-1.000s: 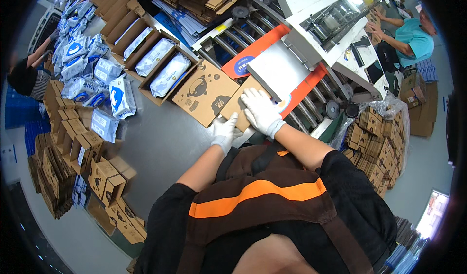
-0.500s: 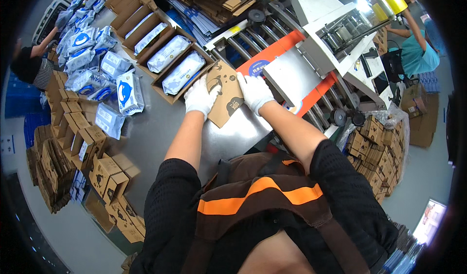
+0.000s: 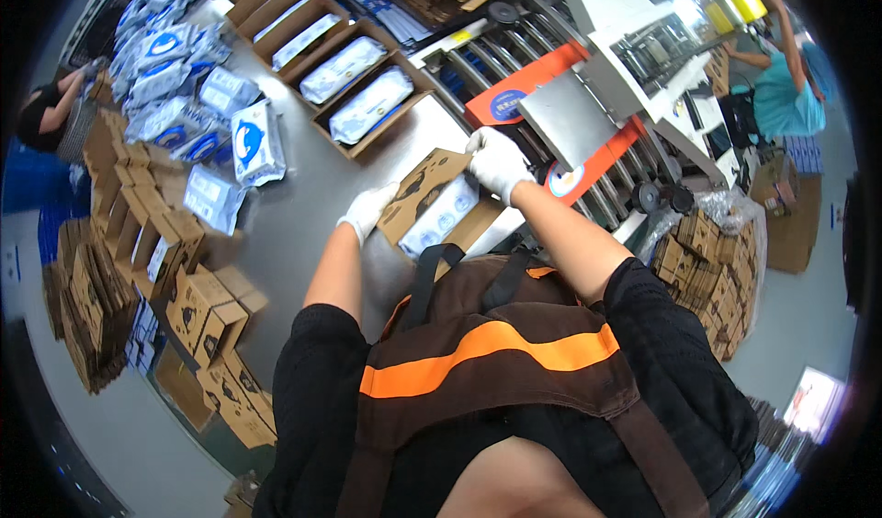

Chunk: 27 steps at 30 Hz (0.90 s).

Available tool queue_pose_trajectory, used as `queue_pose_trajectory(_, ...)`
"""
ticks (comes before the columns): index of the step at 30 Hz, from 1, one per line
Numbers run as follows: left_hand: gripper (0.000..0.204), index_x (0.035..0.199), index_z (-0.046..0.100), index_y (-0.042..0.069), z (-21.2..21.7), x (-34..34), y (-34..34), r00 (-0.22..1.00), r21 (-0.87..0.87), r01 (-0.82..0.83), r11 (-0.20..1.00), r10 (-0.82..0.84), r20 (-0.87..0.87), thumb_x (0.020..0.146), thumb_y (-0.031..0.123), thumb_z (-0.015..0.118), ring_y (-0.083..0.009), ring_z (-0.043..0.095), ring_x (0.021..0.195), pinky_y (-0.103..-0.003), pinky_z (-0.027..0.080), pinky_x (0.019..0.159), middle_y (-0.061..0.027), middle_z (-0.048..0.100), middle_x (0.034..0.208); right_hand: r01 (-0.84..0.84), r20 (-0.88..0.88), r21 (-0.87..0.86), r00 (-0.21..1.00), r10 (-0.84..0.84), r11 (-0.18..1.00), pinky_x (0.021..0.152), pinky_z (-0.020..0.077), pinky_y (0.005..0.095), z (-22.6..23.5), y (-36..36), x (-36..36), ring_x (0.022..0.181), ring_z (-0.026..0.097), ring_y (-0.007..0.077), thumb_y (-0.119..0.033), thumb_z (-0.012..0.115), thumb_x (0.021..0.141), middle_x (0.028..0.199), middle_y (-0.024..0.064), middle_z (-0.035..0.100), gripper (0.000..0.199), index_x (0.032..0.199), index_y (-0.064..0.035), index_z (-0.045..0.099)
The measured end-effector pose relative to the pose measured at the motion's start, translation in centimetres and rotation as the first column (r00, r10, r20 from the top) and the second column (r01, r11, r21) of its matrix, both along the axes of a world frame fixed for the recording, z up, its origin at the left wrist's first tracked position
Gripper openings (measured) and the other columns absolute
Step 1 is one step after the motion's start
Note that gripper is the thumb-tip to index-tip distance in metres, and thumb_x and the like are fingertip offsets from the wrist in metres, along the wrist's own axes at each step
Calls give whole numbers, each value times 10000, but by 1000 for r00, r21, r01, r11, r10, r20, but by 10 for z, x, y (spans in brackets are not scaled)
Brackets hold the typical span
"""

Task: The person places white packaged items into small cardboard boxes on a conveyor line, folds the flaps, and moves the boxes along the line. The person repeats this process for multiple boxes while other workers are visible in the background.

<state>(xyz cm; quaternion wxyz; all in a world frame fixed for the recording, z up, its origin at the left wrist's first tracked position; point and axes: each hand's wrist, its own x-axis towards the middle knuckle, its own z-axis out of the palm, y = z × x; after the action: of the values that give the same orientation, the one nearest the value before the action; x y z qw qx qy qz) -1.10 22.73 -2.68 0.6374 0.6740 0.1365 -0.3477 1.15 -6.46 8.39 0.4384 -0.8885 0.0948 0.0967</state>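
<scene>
In front of my body, a brown cardboard box (image 3: 421,193) with dark printing lies tilted on the metal table. A white-and-blue soft package (image 3: 439,218) shows in its open side. My left hand (image 3: 369,211), in a white glove, grips the box's left edge, its fingertips partly hidden. My right hand (image 3: 499,163), also gloved, is closed on the upper right corner of the box. Just beyond stand open cartons (image 3: 352,153) in a row, each of the nearest two holding a white-and-blue package (image 3: 371,106).
At right is a roller machine (image 3: 514,45) with an orange band and yellow tape roll. A heap of soft packages (image 3: 260,143) lies on the metal table (image 3: 308,210) at left, beside more cartons (image 3: 207,311). Two people work nearby, one in a turquoise top (image 3: 795,100).
The box has come toward my body and turned, so the package inside now shows. My left hand has moved down and left, my right hand to the right. The row of cartons appears farther right.
</scene>
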Motion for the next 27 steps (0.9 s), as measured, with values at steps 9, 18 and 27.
queue_pose_trajectory(9, 902, 1514, 421, -18, 95, -106, -40, 736, 122, -516, 848, 366, 570, 807, 317, 868, -290, 578, 1269, -382, 496, 1063, -230, 469, 1498, -105, 72, -66, 991, 110, 992, 833, 558, 398, 6, 42, 61, 876, 705, 356, -246, 756, 774, 923, 181, 721, 279, 931, -30, 677)
queue_pose_trajectory(18, 707, 1437, 516, 72, 104, -64, -53, 692, 839, 17, 543, -612, 382, 899, 487, 711, -417, 406, 1412, -483, 346, 1174, -214, 407, 1538, -513, -297, 372, 724, 623, 773, 723, 544, 292, -13, 31, 19, 755, 679, 162, -228, 788, 823, 810, 80, 732, 192, 897, -56, 748)
queue_pose_trajectory(27, 614, 1345, 559, 15, 74, -41, -46, 867, 363, -483, 797, 377, 325, 839, 224, 838, -232, 681, 904, -361, 575, 711, -177, 652, 1183, -539, 201, -545, 660, 724, 642, 1164, 350, 496, 50, 67, 9, 1373, 477, 388, -370, 588, 953, 1434, 228, 558, 575, 1385, 8, 551)
